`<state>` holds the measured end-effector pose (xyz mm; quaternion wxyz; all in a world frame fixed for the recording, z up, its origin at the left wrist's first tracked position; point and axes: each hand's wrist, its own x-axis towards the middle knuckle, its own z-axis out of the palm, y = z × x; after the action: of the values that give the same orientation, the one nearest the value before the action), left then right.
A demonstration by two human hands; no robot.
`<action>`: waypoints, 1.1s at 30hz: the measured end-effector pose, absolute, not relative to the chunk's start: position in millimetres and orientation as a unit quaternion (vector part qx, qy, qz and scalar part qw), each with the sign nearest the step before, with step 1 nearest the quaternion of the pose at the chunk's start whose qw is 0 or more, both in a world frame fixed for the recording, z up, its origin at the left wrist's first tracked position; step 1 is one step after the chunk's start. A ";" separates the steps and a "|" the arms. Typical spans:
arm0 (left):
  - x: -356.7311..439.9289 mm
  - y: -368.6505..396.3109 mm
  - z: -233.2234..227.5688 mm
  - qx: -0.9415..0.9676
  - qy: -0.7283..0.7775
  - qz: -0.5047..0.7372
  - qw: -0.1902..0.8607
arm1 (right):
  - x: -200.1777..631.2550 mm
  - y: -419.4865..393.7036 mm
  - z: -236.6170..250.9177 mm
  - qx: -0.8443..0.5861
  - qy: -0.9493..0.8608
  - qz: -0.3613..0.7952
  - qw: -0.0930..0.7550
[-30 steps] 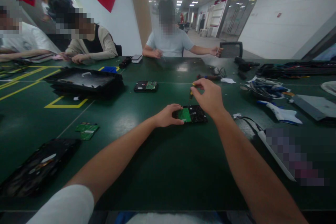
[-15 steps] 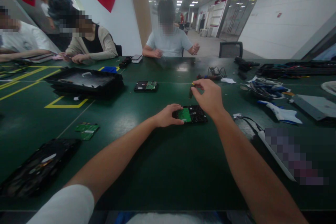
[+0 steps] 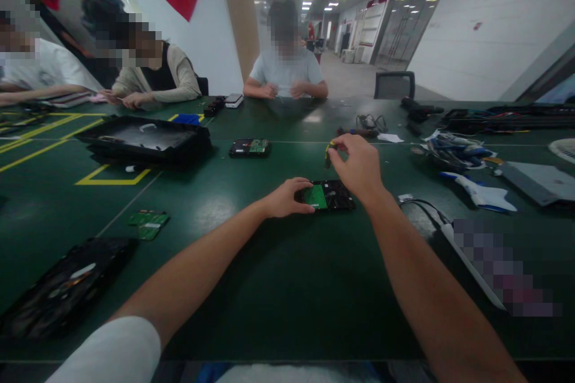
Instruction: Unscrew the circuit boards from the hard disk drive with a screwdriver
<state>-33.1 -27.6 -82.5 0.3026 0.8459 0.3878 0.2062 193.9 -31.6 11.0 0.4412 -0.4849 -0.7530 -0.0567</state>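
Observation:
A black hard drive with a green circuit board (image 3: 332,195) lies on the dark green table. My left hand (image 3: 290,197) grips its left end, thumb along the near edge and fingers over the far edge. My right hand (image 3: 359,161) is closed on a small yellow-and-black screwdriver (image 3: 329,155), pinched between thumb and fingers above the drive's far edge. The screwdriver's tip is too small to make out. A second hard drive (image 3: 250,147) lies farther back to the left.
Green circuit boards (image 3: 150,223) and a black device casing (image 3: 67,287) lie at left; a black tray (image 3: 146,140) stands behind them. At right are a glove (image 3: 478,191), a bundle of cables (image 3: 458,149), a metal box (image 3: 539,182) and a power strip (image 3: 471,266). A person (image 3: 287,66) sits opposite.
The screwdriver has turned slightly in my right fingers, showing more yellow. Both my hands stay in place. The person opposite has brought one hand inward, and people behind at left have moved.

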 end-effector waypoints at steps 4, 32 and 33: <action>-33.3 -27.5 -81.8 0.844 0.390 0.203 0.306 | 195.0 -30.0 9.9 -0.500 -0.735 -0.044 0.456; -33.4 -27.0 -82.9 0.842 0.394 0.203 0.309 | 191.5 -33.6 12.6 -0.491 -0.747 -0.052 0.445; -33.5 -27.0 -82.8 0.841 0.394 0.201 0.310 | 191.4 -34.0 13.0 -0.486 -0.751 -0.052 0.443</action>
<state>-33.5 -27.0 -82.8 0.3098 0.8414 0.3945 0.2013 191.4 -34.0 13.0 0.4428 -0.4864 -0.7515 -0.0520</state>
